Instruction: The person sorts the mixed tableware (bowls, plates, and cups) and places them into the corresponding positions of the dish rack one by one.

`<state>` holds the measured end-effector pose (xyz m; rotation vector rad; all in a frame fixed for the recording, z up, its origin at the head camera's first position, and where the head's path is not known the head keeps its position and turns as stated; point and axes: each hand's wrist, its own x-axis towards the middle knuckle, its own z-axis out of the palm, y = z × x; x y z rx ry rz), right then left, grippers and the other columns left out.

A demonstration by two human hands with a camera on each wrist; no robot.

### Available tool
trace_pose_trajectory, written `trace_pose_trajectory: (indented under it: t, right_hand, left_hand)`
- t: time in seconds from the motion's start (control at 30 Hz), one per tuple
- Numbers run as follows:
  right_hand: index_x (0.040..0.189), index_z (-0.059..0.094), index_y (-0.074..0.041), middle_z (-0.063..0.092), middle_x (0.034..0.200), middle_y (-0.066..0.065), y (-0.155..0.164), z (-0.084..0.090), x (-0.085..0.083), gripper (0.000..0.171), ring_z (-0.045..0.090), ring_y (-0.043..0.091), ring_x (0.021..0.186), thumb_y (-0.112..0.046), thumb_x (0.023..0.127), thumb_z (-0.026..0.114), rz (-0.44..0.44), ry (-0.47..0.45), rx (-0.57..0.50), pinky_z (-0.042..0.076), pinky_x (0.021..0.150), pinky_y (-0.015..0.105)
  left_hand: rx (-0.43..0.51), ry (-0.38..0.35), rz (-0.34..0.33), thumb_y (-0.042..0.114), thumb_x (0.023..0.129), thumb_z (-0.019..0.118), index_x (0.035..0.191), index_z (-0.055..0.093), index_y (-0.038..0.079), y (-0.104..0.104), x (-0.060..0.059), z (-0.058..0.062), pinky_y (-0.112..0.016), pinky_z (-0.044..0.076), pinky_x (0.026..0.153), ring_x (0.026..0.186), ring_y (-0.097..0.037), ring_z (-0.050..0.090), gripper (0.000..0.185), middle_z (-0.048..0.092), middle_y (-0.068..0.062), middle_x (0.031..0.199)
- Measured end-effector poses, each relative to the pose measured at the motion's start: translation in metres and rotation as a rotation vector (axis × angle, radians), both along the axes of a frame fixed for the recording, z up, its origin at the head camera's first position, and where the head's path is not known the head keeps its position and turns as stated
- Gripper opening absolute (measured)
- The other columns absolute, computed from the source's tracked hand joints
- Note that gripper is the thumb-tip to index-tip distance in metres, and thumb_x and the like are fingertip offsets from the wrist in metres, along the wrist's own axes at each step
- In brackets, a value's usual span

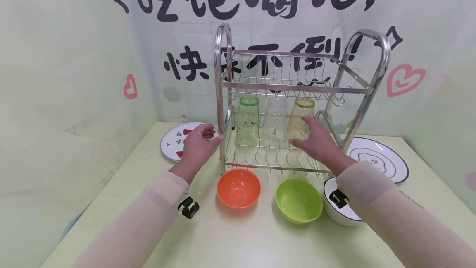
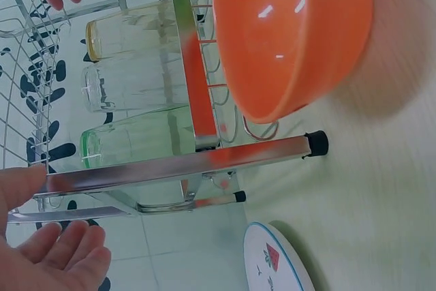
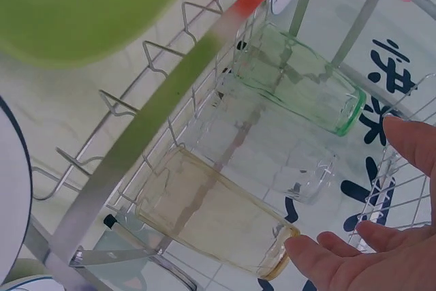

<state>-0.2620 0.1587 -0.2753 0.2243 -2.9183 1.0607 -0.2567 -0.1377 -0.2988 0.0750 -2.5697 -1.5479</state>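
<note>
A two-tier steel dish rack (image 1: 293, 90) stands at the table's middle. Its lower tier holds a green glass (image 1: 248, 117), a clear glass (image 1: 275, 117) and a yellow glass (image 1: 300, 118), all rim up. My left hand (image 1: 201, 142) is at the rack's left post (image 2: 184, 161); the thumb rests on it and the other fingers (image 2: 68, 253) lie relaxed beside it. My right hand (image 1: 316, 139) reaches into the lower tier with straight fingers (image 3: 320, 247) at the rim of the yellow glass (image 3: 211, 216), not wrapped round it.
An orange bowl (image 1: 238, 187), a green bowl (image 1: 298, 199) and a white black-rimmed bowl (image 1: 340, 212) sit in front of the rack, the last partly under my right forearm. A patterned plate (image 1: 174, 144) lies left of the rack and another plate (image 1: 383, 160) lies to its right.
</note>
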Motion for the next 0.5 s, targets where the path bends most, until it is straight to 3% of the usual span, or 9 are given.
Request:
trace_pose_trajectory:
  t: [0.5]
  right_hand:
    - [0.149, 0.021, 0.004, 0.026, 0.151, 0.027, -0.002, -0.015, 0.032, 0.082, 0.024, 0.045, 0.139, -0.022, 0.088, 0.070, 0.070, 0.072, 0.033, 0.024, 0.111, 0.059]
  left_hand:
    - [-0.120, -0.137, -0.034, 0.022, 0.093, 0.063, 0.136, 0.046, -0.001, -0.013, 0.014, -0.017, -0.044, 0.050, 0.094, 0.117, -0.034, 0.053, 0.051, 0.055, -0.020, 0.129]
